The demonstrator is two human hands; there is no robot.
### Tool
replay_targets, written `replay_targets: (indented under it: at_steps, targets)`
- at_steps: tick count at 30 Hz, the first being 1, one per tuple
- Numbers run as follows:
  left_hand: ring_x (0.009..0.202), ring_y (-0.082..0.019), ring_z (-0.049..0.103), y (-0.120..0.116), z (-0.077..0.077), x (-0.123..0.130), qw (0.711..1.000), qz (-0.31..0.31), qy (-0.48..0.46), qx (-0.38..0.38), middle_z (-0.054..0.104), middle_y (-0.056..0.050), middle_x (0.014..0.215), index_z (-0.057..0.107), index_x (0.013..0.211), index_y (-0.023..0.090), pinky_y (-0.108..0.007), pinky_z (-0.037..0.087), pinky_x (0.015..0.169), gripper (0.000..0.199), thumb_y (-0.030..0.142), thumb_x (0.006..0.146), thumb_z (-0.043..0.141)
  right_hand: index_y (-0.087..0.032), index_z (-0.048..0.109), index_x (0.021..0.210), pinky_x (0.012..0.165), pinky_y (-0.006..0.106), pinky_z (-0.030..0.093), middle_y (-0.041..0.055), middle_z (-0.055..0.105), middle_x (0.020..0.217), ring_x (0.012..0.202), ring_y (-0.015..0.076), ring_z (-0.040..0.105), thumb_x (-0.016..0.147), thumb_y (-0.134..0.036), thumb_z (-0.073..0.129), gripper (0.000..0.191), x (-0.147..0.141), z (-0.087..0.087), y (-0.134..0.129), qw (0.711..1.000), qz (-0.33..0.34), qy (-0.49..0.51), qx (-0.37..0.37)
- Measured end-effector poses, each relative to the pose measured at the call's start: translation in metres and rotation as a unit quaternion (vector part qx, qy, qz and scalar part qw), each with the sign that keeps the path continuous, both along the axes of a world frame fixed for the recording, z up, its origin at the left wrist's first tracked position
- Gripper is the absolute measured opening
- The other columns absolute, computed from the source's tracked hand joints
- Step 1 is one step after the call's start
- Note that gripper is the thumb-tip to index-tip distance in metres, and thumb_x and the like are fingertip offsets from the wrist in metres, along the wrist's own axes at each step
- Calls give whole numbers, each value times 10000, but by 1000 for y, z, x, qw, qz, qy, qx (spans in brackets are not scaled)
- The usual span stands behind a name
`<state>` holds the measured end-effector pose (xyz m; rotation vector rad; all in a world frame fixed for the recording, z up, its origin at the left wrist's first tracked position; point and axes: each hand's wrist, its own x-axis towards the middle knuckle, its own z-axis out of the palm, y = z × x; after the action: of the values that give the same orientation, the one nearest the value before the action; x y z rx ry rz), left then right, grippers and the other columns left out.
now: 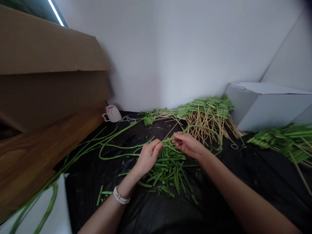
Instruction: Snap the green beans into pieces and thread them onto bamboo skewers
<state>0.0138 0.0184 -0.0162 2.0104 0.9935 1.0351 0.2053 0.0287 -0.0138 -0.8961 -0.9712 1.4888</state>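
Observation:
A long green bean (168, 140) stretches between my two hands above the black plastic sheet (97, 198). My left hand (149, 155), a beaded bracelet at its wrist, pinches the bean from the left. Fingers of my right hand (187, 145) close on it a short way to the right, and a loop of bean curves out beyond them. Beneath the hands lies a loose heap of short cut bean pieces (168, 174). Other long beans (80, 151) trail across the sheet to the left.
Bean pieces on wooden skewers (206, 109) are stacked by the wall, with another skewered pile (285, 138) at right. A white box (273, 105) stands back right. At left are a mug (113, 113), tangled string (129, 119) and a large cardboard box (53, 94).

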Motion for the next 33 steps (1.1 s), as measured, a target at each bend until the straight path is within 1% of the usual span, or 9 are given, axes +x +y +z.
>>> replay_targets:
  at_steps: [2, 5, 7, 8, 12, 18, 20, 24, 33]
  targets:
    - [489, -89, 268, 3, 4, -2, 982, -11, -158, -101, 328, 61, 541, 416, 642, 186, -219, 224, 488, 410, 444, 957, 461, -176, 688, 724, 468, 194, 390, -11, 656, 629, 490, 65, 497, 647, -442, 810, 302, -8, -7, -5, 999, -30, 29, 24]
    - [434, -67, 165, 14, 13, -16, 890, -11, -399, -221, 232, 96, 526, 401, 685, 194, -190, 185, 418, 372, 442, 929, 535, -193, 694, 773, 454, 198, 371, -28, 642, 622, 484, 68, 478, 673, -462, 793, 304, -12, -18, -14, 993, -92, 50, 48]
    - [416, -49, 169, 22, 19, -27, 839, 14, -491, -235, 239, 103, 529, 417, 704, 184, -162, 182, 394, 334, 377, 905, 600, -186, 694, 767, 434, 198, 354, -26, 638, 608, 462, 66, 464, 659, -457, 809, 313, -6, -24, -18, 990, -123, 46, 56]
    - [411, -41, 189, 25, 20, -30, 829, 27, -507, -237, 267, 102, 531, 437, 719, 177, -151, 188, 390, 311, 356, 894, 622, -175, 697, 754, 432, 201, 358, -16, 641, 601, 462, 72, 481, 649, -446, 821, 316, -2, -27, -19, 990, -123, 38, 56]
    - [426, -25, 280, 22, 13, -22, 868, 20, -414, -274, 419, 74, 584, 566, 854, 145, -139, 204, 399, 258, 367, 830, 696, -160, 701, 751, 429, 203, 366, -11, 626, 572, 449, 79, 498, 693, -460, 796, 320, 12, -27, -26, 994, -99, -4, 55]
    - [426, -39, 217, 3, 7, -7, 933, -66, -204, -288, 320, 88, 484, 626, 760, 128, -181, 147, 418, 394, 515, 802, 683, -182, 656, 730, 438, 214, 385, -30, 602, 545, 443, 87, 505, 750, -484, 739, 314, 1, -13, -40, 994, -29, -73, 80]
    - [448, -51, 278, -2, 11, -7, 945, -91, -132, -284, 387, 68, 503, 657, 772, 127, -187, 201, 437, 422, 548, 794, 672, -181, 650, 721, 453, 217, 399, -35, 595, 542, 446, 86, 508, 759, -476, 731, 308, -4, -9, -44, 991, -11, -94, 92]
    - [633, -106, 482, -9, 17, -6, 954, -142, -40, -262, 587, -4, 703, 685, 765, 126, -226, 377, 599, 339, 463, 763, 726, -174, 661, 718, 465, 222, 418, -35, 591, 546, 456, 87, 518, 739, -455, 753, 297, -9, -6, -48, 989, 27, -117, 90]
    - [558, -83, 424, -13, 19, -3, 943, -110, -65, -306, 511, 33, 641, 577, 751, 149, -202, 330, 515, 326, 441, 766, 721, -197, 632, 761, 404, 179, 331, -58, 577, 521, 420, 65, 473, 692, -406, 802, 278, -4, -5, -45, 997, -53, 42, 38]
